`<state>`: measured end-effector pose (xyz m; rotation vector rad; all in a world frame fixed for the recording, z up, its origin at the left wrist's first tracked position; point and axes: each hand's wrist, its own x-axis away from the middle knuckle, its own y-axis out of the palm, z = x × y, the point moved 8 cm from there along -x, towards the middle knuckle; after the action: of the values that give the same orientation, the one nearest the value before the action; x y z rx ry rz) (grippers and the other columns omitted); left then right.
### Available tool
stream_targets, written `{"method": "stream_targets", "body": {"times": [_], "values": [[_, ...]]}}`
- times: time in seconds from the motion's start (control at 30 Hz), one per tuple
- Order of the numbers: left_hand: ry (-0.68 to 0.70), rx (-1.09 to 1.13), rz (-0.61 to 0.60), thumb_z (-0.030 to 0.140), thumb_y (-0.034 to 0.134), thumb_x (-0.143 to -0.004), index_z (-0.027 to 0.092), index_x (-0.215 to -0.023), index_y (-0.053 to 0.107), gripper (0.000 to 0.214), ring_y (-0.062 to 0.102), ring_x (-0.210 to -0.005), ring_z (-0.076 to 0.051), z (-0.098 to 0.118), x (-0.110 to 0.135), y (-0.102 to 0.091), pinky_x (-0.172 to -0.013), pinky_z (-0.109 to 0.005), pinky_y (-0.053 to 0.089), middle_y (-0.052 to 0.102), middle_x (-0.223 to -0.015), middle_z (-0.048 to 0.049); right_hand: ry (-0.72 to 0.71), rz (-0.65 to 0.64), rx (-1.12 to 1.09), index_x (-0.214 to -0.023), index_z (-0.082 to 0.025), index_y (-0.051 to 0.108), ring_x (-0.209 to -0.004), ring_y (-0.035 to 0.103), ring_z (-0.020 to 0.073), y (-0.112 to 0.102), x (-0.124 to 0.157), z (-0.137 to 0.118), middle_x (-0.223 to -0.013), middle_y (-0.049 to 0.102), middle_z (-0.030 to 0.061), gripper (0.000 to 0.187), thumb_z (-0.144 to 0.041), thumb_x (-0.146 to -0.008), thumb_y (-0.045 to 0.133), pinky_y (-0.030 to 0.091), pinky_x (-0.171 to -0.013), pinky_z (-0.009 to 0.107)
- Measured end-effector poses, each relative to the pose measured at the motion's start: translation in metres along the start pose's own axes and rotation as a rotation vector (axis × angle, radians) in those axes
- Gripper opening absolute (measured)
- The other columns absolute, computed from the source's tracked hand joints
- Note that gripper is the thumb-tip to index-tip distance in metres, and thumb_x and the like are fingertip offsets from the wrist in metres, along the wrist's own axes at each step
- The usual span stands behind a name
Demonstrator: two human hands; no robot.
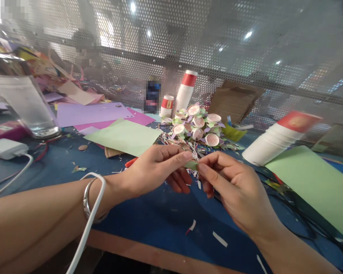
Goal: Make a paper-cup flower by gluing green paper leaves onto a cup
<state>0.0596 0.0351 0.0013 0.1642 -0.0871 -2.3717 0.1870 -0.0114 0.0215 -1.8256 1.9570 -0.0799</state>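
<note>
Table: a blue work surface (160, 217) runs across the whole view, littered with paper snippets; it's the catch-all, so offcuts lie where they fall
Screen: a perforated metal panel (246, 57) stands along the far edge; shapes behind it are too blurred to make out
Green sheets: one pale green sheet (317, 182) lies flat at the right, another (125, 137) at centre-left overlapping purple and pink paper (88, 113); all look like stock kept flat and within reach
Glass: a clear tumbler (27, 104) sits at far left, well apart from the paper
Glue bottles: a white bottle with a red cap (277, 137) lies on its side at right; a taller one (185, 91) stands upright at the back beside a short tub (167, 105); the labels are too blurred to read
Charger: a white adapter (5, 148) sits at left; its cable crosses the left forearm
Flower pile: paper flowers with round printed centres (198, 127) are heaped just beyond the hands; the print is red, not legible
Left hand: here it is (157, 169), a silver bangle on the wrist, thumb and forefinger pinched shut on one end of the piece
Right hand: (234, 186) meets it fingertip to fingertip, likewise clamped on the other end; both ends look pinched to keep it steady
Paper piece: a small green slip (192, 164) with a fringed bit at its top, held between the two hands above the table
</note>
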Motion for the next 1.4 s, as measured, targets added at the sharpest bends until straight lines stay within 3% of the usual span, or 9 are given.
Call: {"method": "stream_targets", "body": {"times": [0.13,0.27,0.53,0.83,1.03,1.4], "values": [[0.056,-0.134,0.040,0.040,0.074,-0.091,0.014,-0.087,0.063,0.028,0.071,-0.061,-0.014,0.004,0.001,-0.003,-0.059,-0.023,0.060,0.070,-0.070,-0.0028,0.004,-0.013,0.036,-0.084,-0.019,0.068,-0.047,0.055,0.0100,0.003,-0.001,0.000,-0.057,0.062,-0.0031,0.024,-0.041,-0.094,0.069,0.047,-0.043,0.019],[0.088,-0.206,0.066,0.034,0.066,-0.096,0.015,-0.085,0.061,0.022,0.067,-0.057,-0.011,0.004,0.002,-0.005,-0.056,-0.021,0.057,0.068,-0.067,-0.0012,0.000,-0.017,0.085,-0.086,-0.019,0.070,-0.047,0.056,0.0099,0.005,-0.002,-0.001,-0.059,0.062,-0.0031,0.023,-0.040,-0.094,0.068,0.047,-0.042,0.019],[0.020,0.070,0.071,0.028,0.064,-0.097,0.015,-0.083,0.057,0.021,0.067,-0.053,-0.009,-0.006,0.001,-0.001,-0.051,-0.017,0.052,0.066,-0.066,0.0017,-0.018,-0.070,0.075,-0.084,-0.019,0.065,-0.050,0.055,0.0076,0.008,-0.001,-0.002,-0.063,0.059,-0.0042,0.026,-0.040,-0.099,0.063,0.047,-0.046,0.018],[0.161,-0.014,0.095,0.030,0.066,-0.098,0.014,-0.085,0.059,0.021,0.065,-0.054,-0.007,0.007,0.007,-0.001,-0.053,-0.016,0.054,0.064,-0.068,0.0031,0.076,-0.054,-0.128,-0.088,-0.020,0.068,-0.053,0.055,0.0096,0.007,0.002,0.015,-0.066,0.061,-0.0033,0.028,-0.047,-0.096,0.070,0.045,-0.047,0.021],[0.064,0.117,0.072,0.033,0.080,-0.087,0.015,-0.091,0.060,0.027,0.069,-0.058,-0.008,-0.005,0.003,0.002,-0.051,-0.015,0.052,0.068,-0.077,0.0028,0.099,0.008,-0.175,-0.087,-0.021,0.069,-0.052,0.052,0.0083,0.003,0.000,0.019,-0.064,0.060,-0.0042,0.027,-0.046,-0.092,0.074,0.042,-0.045,0.020],[0.123,0.100,0.113,0.028,0.066,-0.096,0.015,-0.080,0.055,0.024,0.066,-0.056,-0.007,0.000,0.003,-0.001,-0.055,-0.017,0.053,0.063,-0.069,0.0039,0.100,-0.057,-0.124,-0.084,-0.021,0.068,-0.053,0.054,0.0068,0.009,0.002,0.018,-0.068,0.061,-0.0039,0.029,-0.048,-0.095,0.070,0.043,-0.048,0.019]]}}
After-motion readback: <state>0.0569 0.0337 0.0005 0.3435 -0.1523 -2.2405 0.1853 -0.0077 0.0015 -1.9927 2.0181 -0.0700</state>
